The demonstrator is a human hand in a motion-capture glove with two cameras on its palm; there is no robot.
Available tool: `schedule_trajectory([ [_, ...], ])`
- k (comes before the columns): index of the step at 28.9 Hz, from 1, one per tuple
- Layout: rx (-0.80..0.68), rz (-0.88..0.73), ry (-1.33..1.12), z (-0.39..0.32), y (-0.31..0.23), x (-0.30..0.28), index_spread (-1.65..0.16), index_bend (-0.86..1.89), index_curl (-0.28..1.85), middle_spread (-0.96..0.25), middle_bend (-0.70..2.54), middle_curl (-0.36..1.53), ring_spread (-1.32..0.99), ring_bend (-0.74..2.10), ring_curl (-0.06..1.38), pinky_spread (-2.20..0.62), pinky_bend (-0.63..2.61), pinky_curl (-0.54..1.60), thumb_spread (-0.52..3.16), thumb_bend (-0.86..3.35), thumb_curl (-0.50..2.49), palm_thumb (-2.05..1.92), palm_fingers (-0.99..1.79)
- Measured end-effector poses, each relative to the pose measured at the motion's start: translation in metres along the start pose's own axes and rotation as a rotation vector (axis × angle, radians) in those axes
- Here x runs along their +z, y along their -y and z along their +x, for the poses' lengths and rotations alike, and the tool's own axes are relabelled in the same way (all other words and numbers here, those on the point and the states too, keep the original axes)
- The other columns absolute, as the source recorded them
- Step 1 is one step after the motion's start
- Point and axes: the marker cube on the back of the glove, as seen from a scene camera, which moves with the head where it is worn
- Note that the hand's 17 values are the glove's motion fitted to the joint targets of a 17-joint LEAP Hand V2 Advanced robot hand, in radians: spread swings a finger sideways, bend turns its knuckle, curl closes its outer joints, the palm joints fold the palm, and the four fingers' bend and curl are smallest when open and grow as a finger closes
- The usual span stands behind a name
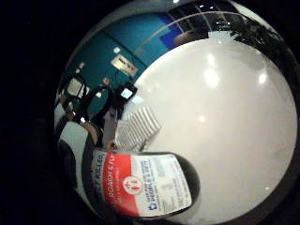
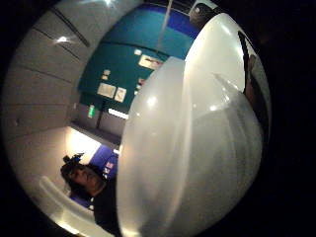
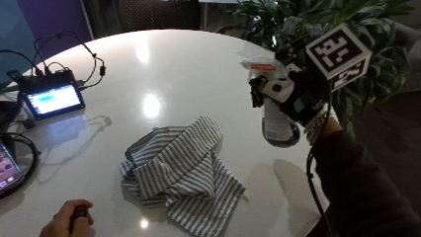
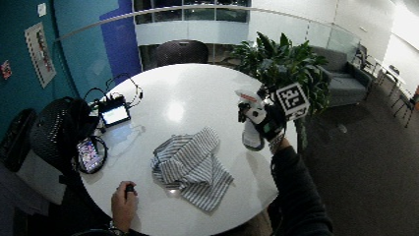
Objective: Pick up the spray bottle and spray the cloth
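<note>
Upright spray bottle above table; crumpled striped cloth.

A round white table bears a rumpled striped cloth and a small monitor.

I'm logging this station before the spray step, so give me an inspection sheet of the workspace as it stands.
Surface: round white table, glossy, with light reflections.
Job's things: spray bottle held up above the table's edge, nozzle toward the cloth; striped cloth lies crumpled on the table, apart from the bottle.
Clutter: small screen device and phone at the table's edge.
Grippers: gloved right hand grips the bottle; bare hand rests on the table, holding a small dark object.
Cables: black cables loop behind the screen device.
Surroundings: potted plant, dark chair, teal wall.
</note>
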Motion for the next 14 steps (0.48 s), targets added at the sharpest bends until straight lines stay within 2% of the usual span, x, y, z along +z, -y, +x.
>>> schedule_trajectory([
  [8,-0.060,-0.317,-0.196,-0.033,0.016,-0.005,-0.29,0.19,0.46,-0.23,0.58,0.55,-0.19,0.71,0.48,-0.28,0.46,0.39,0.54,-0.02,0.65,1.00,1.33],
  [14,0.075,-0.647,-0.533,-0.071,0.025,0.007,-0.29,0.18,0.47,-0.22,0.57,0.55,-0.19,0.74,0.48,-0.28,0.45,0.38,0.53,-0.03,0.67,0.99,1.34],
])
